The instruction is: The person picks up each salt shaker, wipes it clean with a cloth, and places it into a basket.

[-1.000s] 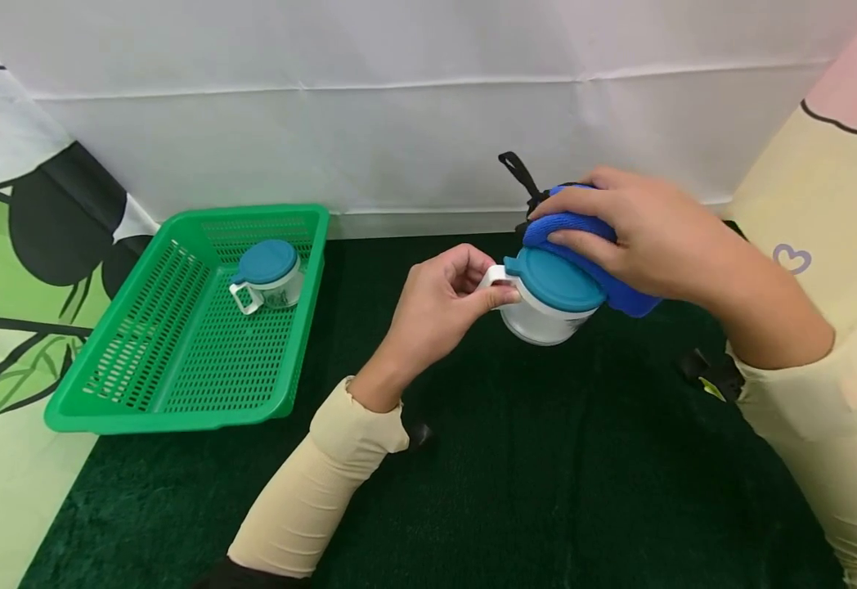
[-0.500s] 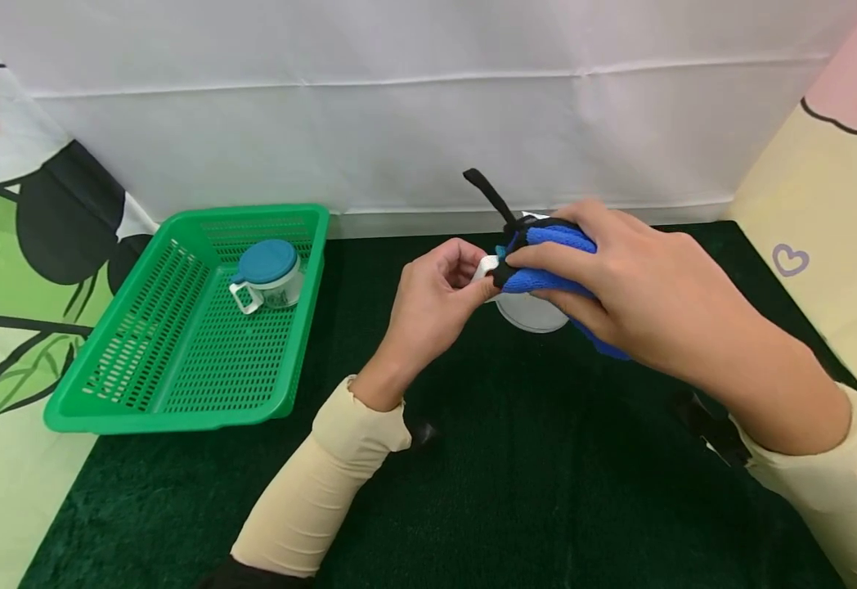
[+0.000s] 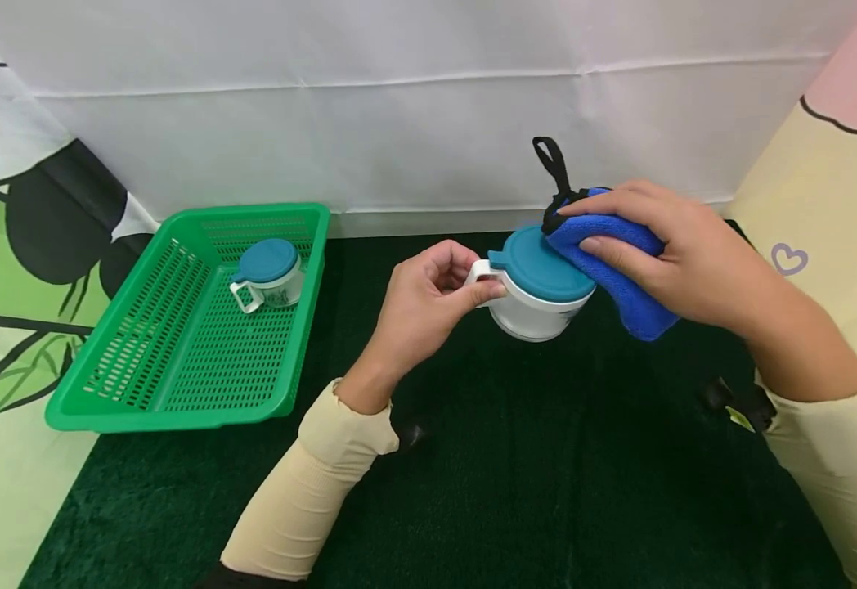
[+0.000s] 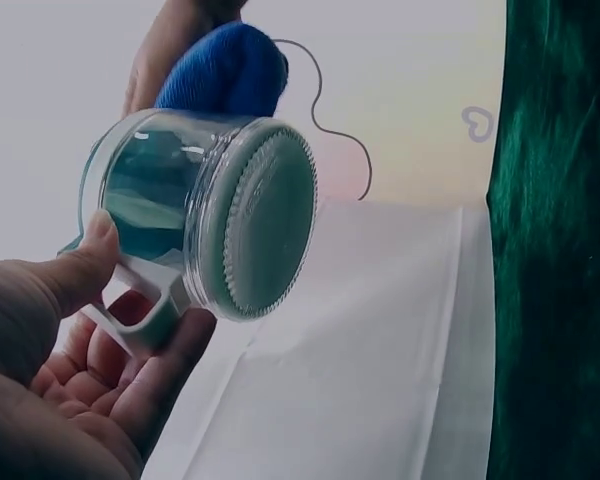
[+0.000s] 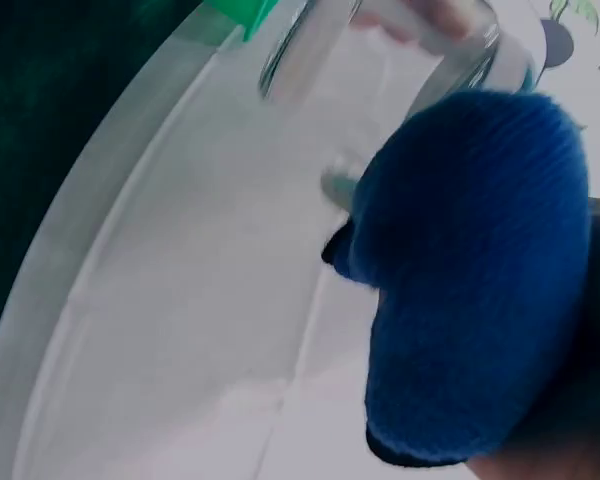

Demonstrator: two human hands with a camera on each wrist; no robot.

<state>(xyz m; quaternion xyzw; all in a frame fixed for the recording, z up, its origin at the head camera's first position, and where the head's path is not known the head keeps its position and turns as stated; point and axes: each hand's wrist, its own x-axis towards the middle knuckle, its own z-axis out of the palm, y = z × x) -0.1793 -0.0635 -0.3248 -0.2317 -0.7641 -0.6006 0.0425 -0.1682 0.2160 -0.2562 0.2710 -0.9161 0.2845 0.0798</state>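
My left hand (image 3: 428,307) pinches the white handle of a clear glass jar (image 3: 535,315) with a blue lid (image 3: 546,266), holding it tilted above the dark green cloth. In the left wrist view, the base of the jar (image 4: 270,225) faces the camera, and the thumb lies along the handle. My right hand (image 3: 675,245) grips a folded blue cloth (image 3: 620,262) with black edging and a black loop, resting against the right side of the lid. In the right wrist view, the blue cloth (image 5: 480,270) hides most of the fingers.
A green plastic basket (image 3: 292,352) stands on the left, with a second blue-lidded jar (image 3: 281,290) in its far right corner. Dark green cloth (image 3: 509,474) covers the table. A white sheet (image 3: 414,147) hangs behind, with printed panels at both sides.
The blue cloth went left over the lid toward the handle, covering the lid, then moved back to the right side with my right hand. The jar shifted slightly left with my left hand.
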